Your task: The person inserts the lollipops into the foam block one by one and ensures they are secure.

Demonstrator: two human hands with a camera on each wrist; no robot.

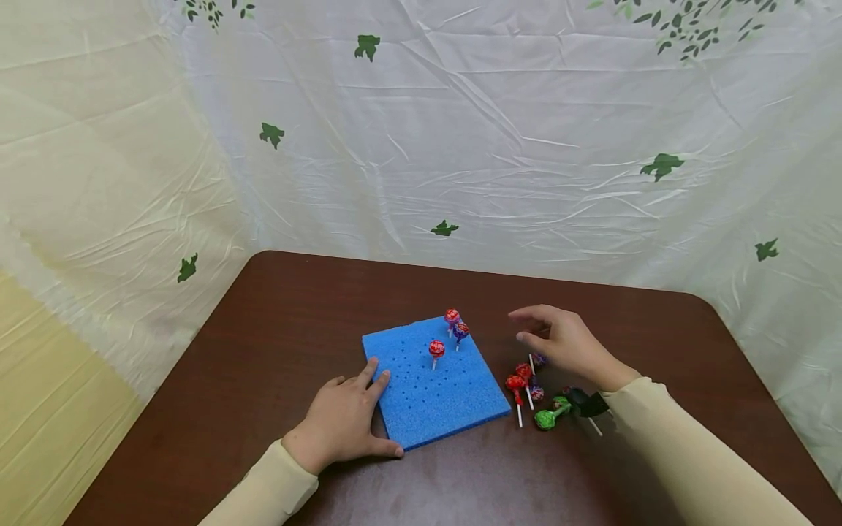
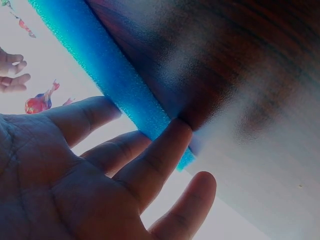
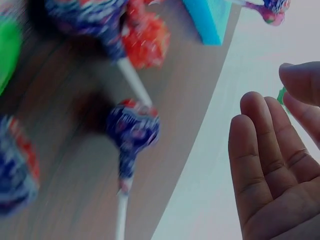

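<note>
A blue foam board [image 1: 437, 409] dotted with small holes lies on the table. Three wrapped lollipops stand in its far right part: a red one [image 1: 437, 349], a purple one [image 1: 461, 331] and a red-and-purple one [image 1: 452, 316]. My left hand [image 1: 349, 416] touches the board's left edge, fingers spread; the left wrist view shows fingertips against its side [image 2: 125, 85]. To the right of the board my right hand [image 1: 572, 343] hovers over loose lollipops, its fingers loosely bent and holding nothing. Among these are red ones [image 1: 515, 383], a green one [image 1: 545, 419] and purple ones [image 3: 133, 125].
The dark brown table [image 1: 316, 299] has rounded far corners. Behind it hangs a pale curtain [image 1: 460, 146] with green leaf prints. A dark band or strap [image 1: 585, 403] shows by the right wrist, close to the green lollipop.
</note>
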